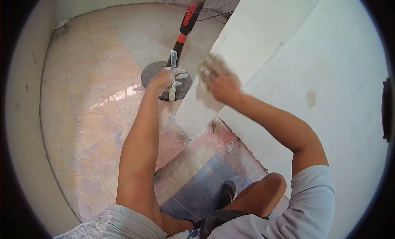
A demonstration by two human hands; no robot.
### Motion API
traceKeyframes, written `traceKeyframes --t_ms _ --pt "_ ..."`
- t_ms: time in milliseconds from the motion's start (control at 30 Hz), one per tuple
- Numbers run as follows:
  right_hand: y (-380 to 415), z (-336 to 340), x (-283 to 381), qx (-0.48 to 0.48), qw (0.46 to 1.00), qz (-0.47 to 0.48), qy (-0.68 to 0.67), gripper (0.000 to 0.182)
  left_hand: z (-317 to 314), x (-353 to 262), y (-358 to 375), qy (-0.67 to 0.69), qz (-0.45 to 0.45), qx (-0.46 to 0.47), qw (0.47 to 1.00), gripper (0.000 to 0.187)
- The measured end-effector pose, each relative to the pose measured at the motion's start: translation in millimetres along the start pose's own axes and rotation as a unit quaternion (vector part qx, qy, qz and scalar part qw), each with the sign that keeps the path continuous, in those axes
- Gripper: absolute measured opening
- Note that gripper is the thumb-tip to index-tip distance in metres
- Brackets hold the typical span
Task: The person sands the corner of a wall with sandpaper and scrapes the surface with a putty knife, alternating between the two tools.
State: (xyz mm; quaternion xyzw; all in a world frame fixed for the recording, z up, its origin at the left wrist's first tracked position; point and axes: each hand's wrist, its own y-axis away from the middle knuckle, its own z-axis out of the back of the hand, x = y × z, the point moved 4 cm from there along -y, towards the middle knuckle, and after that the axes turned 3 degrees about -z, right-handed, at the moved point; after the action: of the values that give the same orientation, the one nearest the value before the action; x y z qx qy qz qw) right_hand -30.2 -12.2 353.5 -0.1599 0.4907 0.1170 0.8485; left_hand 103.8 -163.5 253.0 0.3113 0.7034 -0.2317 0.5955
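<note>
My left hand (pixel 166 79), its fingers coated in white, is closed around a putty knife (pixel 173 60). The blade points away from me, and the smeared handle end sticks out below the fingers. My right hand (pixel 220 79) is smeared by motion at the edge of a white wall surface (pixel 247 49). Under its fingers shows a pale yellow-green pad (pixel 200 69), pressed against that surface; its exact kind is too blurred to tell. A shadow of the hand falls on the white surface just below.
A standing fan with a round black base (pixel 154 72) and a black-and-red pole (pixel 188 18) stands beyond my left hand. White flecks dot the tiled floor (pixel 103 128). A wall (pixel 29 115) runs along the left. A brownish patch (pixel 310 99) marks the right-hand white surface.
</note>
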Motion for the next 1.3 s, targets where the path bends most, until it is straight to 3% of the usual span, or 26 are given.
traceKeyframes --t_ms 67,100,167,200,233,300,367,433,500,600,633,700,733,800,833,933,1000,1033,1067,1100,1133,1233,1267,1300 --pt "-23 26 -59 -0.045 0.992 -0.114 -0.009 0.051 -1 -9 9 -0.036 0.026 -0.011 0.999 0.043" --pt "-23 90 -80 0.030 0.974 -0.153 -0.167 0.053 1 -7 9 -0.035 0.028 -0.013 0.999 0.043" --pt "-18 11 -37 -0.018 0.994 -0.098 0.036 0.054 1 -9 6 -0.038 0.013 -0.013 0.999 0.044" --pt "-6 -22 -7 -0.008 1.000 -0.020 -0.006 0.055 4 -3 -2 -0.035 0.017 -0.009 0.999 0.047" --pt "2 -7 9 -0.006 0.999 0.048 0.006 0.054 3 -3 -3 -0.036 0.019 -0.007 0.999 0.047" --pt "-6 17 -4 0.084 0.996 0.032 -0.016 0.054 4 -1 -5 -0.019 0.019 -0.009 1.000 0.047" --pt "-23 25 -48 -0.062 0.991 -0.110 -0.049 0.054 5 -2 -2 -0.025 0.017 -0.011 0.999 0.047" --pt "-19 29 -47 -0.099 0.987 -0.125 -0.037 0.055 2 -8 3 -0.046 0.015 -0.009 0.999 0.047" --pt "-6 -24 4 0.038 0.998 0.020 -0.035 0.057 4 -6 -1 -0.035 0.019 -0.017 0.999 0.049" --pt "1 -10 9 0.092 0.990 0.073 -0.075 0.056 3 -6 -4 -0.037 0.018 -0.025 0.999 0.049" --pt "-8 8 -12 0.013 0.997 -0.025 -0.066 0.057 2 -5 -5 -0.032 0.015 -0.017 0.999 0.049" --pt "-16 26 -35 -0.051 0.995 -0.084 -0.031 0.060 0 -1 -7 -0.009 -0.017 -0.012 1.000 0.048" --pt "-12 17 -18 -0.027 0.996 -0.078 -0.025 0.060 0 -2 -7 -0.010 -0.018 -0.013 1.000 0.048" --pt "-2 -9 20 0.030 0.996 0.070 -0.041 0.061 -4 -1 -8 -0.020 -0.018 -0.026 0.999 0.049" --pt "5 -11 27 0.037 0.994 0.076 -0.067 0.059 -2 1 -11 -0.035 0.007 -0.014 0.999 0.049" --pt "-20 -12 -22 0.059 0.997 0.027 -0.040 0.059 1 0 -11 -0.029 0.013 -0.006 0.999 0.048" --pt "-35 31 -121 -0.088 0.994 -0.059 -0.024 0.057 6 1 -14 -0.030 0.014 -0.011 0.999 0.049" --pt "-37 67 -163 -0.130 0.985 -0.111 0.038 0.046 8 -2 -11 -0.025 0.008 -0.009 1.000 0.050" --pt "-34 100 -196 -0.129 0.975 -0.156 0.090 0.047 9 -4 -9 -0.018 0.003 -0.006 1.000 0.051" --pt "-44 103 -235 0.092 0.959 -0.265 -0.033 0.051 11 -4 -9 -0.020 0.012 -0.010 1.000 0.052" --pt "-45 100 -234 0.092 0.959 -0.265 -0.032 0.051 12 -5 -10 -0.019 0.011 -0.010 1.000 0.052" --pt "-38 96 -203 -0.088 0.969 -0.202 0.113 0.061 11 -2 -13 0.013 0.000 -0.037 0.999 0.047" --pt "-30 79 -162 -0.180 0.973 -0.118 0.078 0.061 9 3 -20 0.012 -0.008 -0.033 0.999 0.048" --pt "-20 33 -119 -0.096 0.990 -0.094 0.033 0.060 7 5 -24 0.011 -0.016 -0.031 0.999 0.049"
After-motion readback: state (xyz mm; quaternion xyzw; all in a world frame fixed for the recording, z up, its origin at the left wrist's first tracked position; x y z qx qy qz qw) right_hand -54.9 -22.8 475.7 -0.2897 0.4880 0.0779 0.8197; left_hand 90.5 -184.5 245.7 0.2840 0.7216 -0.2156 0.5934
